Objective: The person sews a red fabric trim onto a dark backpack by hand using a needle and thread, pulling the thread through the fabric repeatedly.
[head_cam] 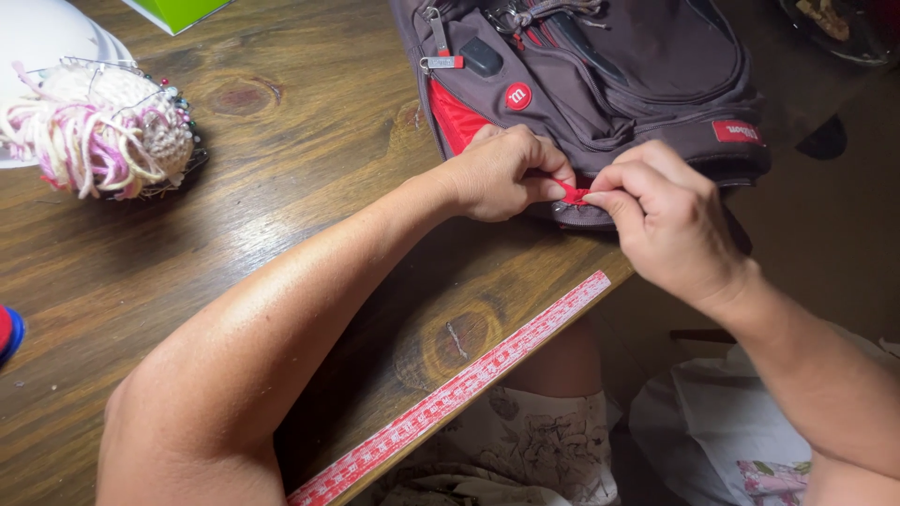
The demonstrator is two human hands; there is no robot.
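**Both hands pinch a red tab at the backpack's near edge**

Head view: the left hand and right hand meet over the grey fabric backpack with red lining, lying at the far right of the desk. Both sets of fingers are closed narrowly on a small red fabric tab at its near edge. I judge this fine handling of the tab; any next move calls for a steady pinch.

The dark wooden desk carries a red tape measure along its near edge and a crocheted cream pincushion with pink yarn far left.

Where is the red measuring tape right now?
The red measuring tape runs along the wooden table's near edge, below both hands, left hand and right hand.
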